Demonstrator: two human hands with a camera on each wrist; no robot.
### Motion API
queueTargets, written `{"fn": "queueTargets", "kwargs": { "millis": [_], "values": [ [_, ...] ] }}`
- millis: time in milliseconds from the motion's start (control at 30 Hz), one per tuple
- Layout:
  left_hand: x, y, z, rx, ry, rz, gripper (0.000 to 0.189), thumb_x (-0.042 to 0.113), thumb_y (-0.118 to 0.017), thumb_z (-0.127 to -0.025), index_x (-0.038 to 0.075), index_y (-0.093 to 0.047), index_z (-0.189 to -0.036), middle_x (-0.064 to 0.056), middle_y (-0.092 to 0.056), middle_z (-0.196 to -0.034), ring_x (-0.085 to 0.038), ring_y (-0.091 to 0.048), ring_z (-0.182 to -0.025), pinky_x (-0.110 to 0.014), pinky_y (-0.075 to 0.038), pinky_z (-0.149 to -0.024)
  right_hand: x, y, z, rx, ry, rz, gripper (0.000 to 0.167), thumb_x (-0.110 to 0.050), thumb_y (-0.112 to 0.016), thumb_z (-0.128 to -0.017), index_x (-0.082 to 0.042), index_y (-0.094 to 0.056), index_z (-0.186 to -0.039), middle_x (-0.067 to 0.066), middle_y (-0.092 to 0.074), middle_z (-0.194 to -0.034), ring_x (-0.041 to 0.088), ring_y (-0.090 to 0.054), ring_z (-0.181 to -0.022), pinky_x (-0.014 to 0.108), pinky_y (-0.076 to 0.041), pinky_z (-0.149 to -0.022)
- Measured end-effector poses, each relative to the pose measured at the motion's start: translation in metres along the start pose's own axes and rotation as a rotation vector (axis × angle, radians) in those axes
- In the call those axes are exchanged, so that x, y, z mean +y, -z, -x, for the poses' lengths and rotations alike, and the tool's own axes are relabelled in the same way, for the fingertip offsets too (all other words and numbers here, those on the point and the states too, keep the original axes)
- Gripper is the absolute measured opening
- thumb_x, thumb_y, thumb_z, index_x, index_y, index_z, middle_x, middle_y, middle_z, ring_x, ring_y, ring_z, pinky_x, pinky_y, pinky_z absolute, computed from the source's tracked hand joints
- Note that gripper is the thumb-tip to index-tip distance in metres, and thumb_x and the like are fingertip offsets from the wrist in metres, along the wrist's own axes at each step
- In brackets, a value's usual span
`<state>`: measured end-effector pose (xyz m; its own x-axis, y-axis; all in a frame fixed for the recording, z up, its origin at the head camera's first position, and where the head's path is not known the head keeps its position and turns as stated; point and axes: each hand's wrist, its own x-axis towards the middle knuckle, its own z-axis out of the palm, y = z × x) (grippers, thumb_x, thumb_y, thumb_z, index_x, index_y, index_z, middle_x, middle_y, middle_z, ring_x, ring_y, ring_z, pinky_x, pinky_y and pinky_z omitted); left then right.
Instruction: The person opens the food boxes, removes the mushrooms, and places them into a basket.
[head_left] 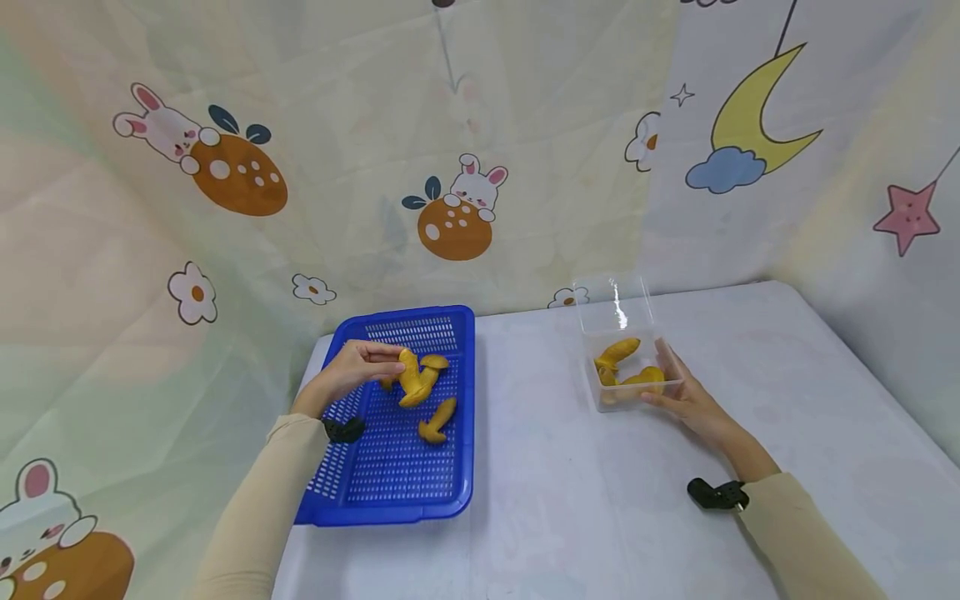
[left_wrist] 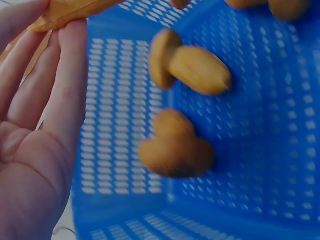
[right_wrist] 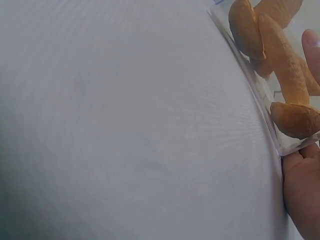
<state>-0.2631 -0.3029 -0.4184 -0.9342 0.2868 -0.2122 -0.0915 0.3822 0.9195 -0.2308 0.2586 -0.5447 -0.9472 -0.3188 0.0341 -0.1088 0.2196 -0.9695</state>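
My left hand (head_left: 358, 367) pinches a yellow mushroom (head_left: 410, 379) between thumb and fingertips, above a blue plastic basket (head_left: 467, 433). Other mushrooms lie in the basket; one (left_wrist: 192, 65) is on its side and another (left_wrist: 177, 147) shows its rounded cap in the left wrist view. On the right, my right hand (head_left: 693, 404) grips a clear plastic box (head_left: 606, 398) at its right side, with the thumb at the front rim. Several yellow mushrooms (right_wrist: 285, 60) lie inside that box. Its transparent lid (head_left: 615, 308) stands raised at the back.
Both containers stand on a table with a white cloth (head_left: 540, 483), the basket left and the box right, with a stretch of cloth between them. A patterned fabric wall (head_left: 555, 167) rises behind the table. Dark devices (head_left: 717, 494) are strapped at both wrists.
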Motion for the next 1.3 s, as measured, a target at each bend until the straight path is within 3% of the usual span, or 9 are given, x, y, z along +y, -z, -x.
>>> {"fn": "queueTargets", "kwargs": {
  "millis": [67,133,300,633,800,1100,1300],
  "values": [
    [-0.008,0.002,0.001,-0.025,0.029,0.002,0.046,0.012,-0.076,-0.089,-0.007,-0.063,-0.129,-0.016,-0.071,-0.114,-0.025,-0.071,-0.100,-0.055,-0.046,-0.098,0.000,-0.001,0.000,0.002,0.000,0.002,0.103,-0.013,-0.070,-0.095,-0.028,0.009,-0.160,0.007,0.012,-0.166,0.041,0.007,-0.148,0.058,-0.004,-0.116],
    [-0.016,0.004,0.001,-0.061,0.042,0.004,0.045,0.011,-0.076,-0.090,-0.008,-0.062,-0.128,-0.016,-0.071,-0.114,-0.025,-0.071,-0.100,-0.054,-0.047,-0.097,0.000,-0.001,0.000,0.003,0.003,0.000,0.103,-0.012,-0.070,-0.095,-0.029,0.009,-0.160,0.008,0.011,-0.166,0.042,0.008,-0.148,0.063,-0.003,-0.114],
    [-0.032,0.006,0.001,-0.124,0.067,0.028,0.041,0.007,-0.073,-0.091,-0.011,-0.062,-0.126,-0.016,-0.071,-0.112,-0.024,-0.071,-0.099,-0.058,-0.043,-0.100,0.001,-0.002,0.001,-0.003,0.010,-0.010,0.102,-0.011,-0.068,-0.096,-0.030,0.010,-0.160,0.009,0.012,-0.166,0.043,0.009,-0.148,0.064,-0.001,-0.113],
    [-0.047,0.006,-0.002,-0.135,0.104,0.024,0.036,0.003,-0.072,-0.091,-0.011,-0.064,-0.123,-0.015,-0.072,-0.110,-0.023,-0.071,-0.098,-0.054,-0.045,-0.098,0.002,-0.002,0.000,0.011,0.009,0.000,0.103,-0.011,-0.069,-0.095,-0.030,0.009,-0.160,0.010,0.011,-0.166,0.045,0.008,-0.147,0.066,-0.002,-0.114],
    [-0.047,0.005,-0.003,-0.121,0.108,0.050,0.038,0.002,-0.072,-0.091,-0.012,-0.062,-0.125,-0.016,-0.072,-0.111,-0.024,-0.070,-0.099,-0.053,-0.044,-0.099,-0.001,-0.002,0.000,0.020,0.007,0.020,0.103,-0.012,-0.069,-0.095,-0.030,0.009,-0.160,0.013,0.009,-0.166,0.047,0.006,-0.147,0.067,-0.003,-0.113],
    [-0.041,0.008,-0.004,-0.059,0.052,-0.012,0.044,0.011,-0.076,-0.090,-0.008,-0.063,-0.127,-0.020,-0.068,-0.120,-0.025,-0.069,-0.106,-0.050,-0.046,-0.101,0.001,-0.001,0.000,0.017,0.019,0.003,0.103,-0.011,-0.069,-0.095,-0.030,0.009,-0.160,0.010,0.010,-0.166,0.044,0.007,-0.148,0.065,-0.002,-0.114],
    [-0.029,0.011,-0.009,-0.029,0.006,-0.066,0.055,0.018,-0.078,-0.089,-0.005,-0.058,-0.135,-0.023,-0.061,-0.132,-0.025,-0.066,-0.112,-0.040,-0.051,-0.098,0.001,-0.001,0.000,0.011,0.019,0.002,0.102,-0.012,-0.069,-0.095,-0.030,0.008,-0.160,0.009,0.010,-0.166,0.043,0.007,-0.148,0.061,-0.001,-0.114]
  ]
}}
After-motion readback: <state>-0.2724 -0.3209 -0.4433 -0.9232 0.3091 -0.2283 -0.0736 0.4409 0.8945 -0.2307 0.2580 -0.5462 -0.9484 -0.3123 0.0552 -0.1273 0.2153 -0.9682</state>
